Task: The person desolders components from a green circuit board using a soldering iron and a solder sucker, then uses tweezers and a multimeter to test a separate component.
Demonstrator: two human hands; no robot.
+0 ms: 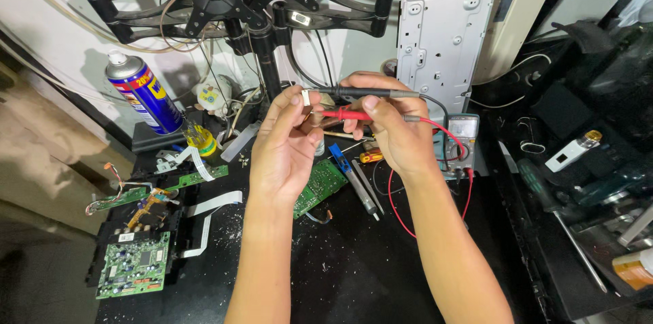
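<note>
The grip of the right hand (394, 130) pinches red and black meter probes (360, 103) against a small white component (305, 97) in left-hand fingertips (294, 101) above the desk (354, 269); crossed tips could slip off.

Pinched in the left hand (286, 147) is a small pale component (305, 97) with a dull metallic look, while the right hand (391, 130) grips two smooth plastic probes, the black probe (367, 93) matt and the red probe (343, 114) slightly glossy, each ending in a grey rubbery collar. Below the hands lies a matt black table (354, 269) dusted with pale crumbs, and under the left palm a green circuit board (320, 184) shows a lacquered sheen. Left of the left hand stands a glossy painted metal spray can (144, 93).
</note>
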